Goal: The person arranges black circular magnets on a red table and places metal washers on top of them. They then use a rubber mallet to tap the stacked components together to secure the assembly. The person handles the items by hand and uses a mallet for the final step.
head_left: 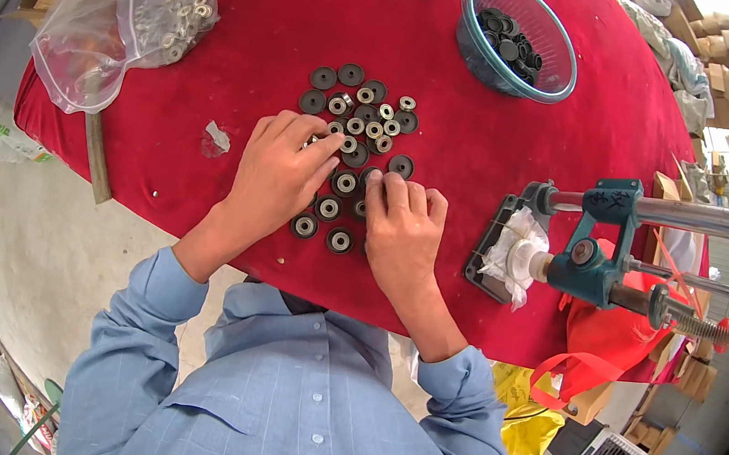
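Black round discs lie in a cluster on the red cloth, some bare like this black disc (351, 73), others with a metal ring bearing set in the middle, such as the fitted disc (340, 241). Loose silvery bearings (407, 103) lie among them. My left hand (274, 159) reaches in from the left, its fingers closed at a small bearing (350, 145) by the fingertips. On the right side of the cluster, my right hand (405, 233) has curled fingers, with thumb and index finger on a black disc (370, 175) that they partly cover.
A clear plastic bag (171, 18) of bearings lies at the far left, near a wooden handle (96, 157). A teal-rimmed bowl (568, 79) of black discs stands far right. A green hand press (582, 265) sits on the right, white plastic at its base.
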Available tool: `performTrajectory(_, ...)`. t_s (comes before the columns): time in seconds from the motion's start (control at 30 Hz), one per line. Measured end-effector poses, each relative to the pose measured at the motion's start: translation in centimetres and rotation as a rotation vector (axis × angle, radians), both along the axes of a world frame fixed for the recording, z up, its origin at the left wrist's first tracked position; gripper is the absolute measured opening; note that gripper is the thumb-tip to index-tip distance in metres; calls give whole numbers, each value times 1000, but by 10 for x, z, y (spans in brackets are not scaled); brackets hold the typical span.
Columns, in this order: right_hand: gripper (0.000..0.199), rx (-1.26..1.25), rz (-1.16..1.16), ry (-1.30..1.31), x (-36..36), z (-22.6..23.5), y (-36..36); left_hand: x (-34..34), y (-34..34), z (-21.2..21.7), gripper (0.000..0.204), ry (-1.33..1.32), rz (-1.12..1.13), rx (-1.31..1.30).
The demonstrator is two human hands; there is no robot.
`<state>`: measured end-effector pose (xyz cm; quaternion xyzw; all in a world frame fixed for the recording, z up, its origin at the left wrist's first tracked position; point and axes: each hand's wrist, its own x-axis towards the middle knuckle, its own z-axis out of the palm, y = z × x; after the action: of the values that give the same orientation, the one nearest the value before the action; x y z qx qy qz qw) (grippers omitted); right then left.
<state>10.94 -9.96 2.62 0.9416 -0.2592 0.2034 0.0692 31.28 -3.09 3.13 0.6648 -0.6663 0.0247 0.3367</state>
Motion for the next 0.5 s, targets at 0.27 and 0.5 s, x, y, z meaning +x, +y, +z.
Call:
performTrajectory(0.27,25,-98,-11,102,13,-1,11,2,-24,-8,26,26,-39,91)
performTrajectory(0.5,29,307,-140,-266,8,1,-28,4,-30,-9,24,52,-74,90)
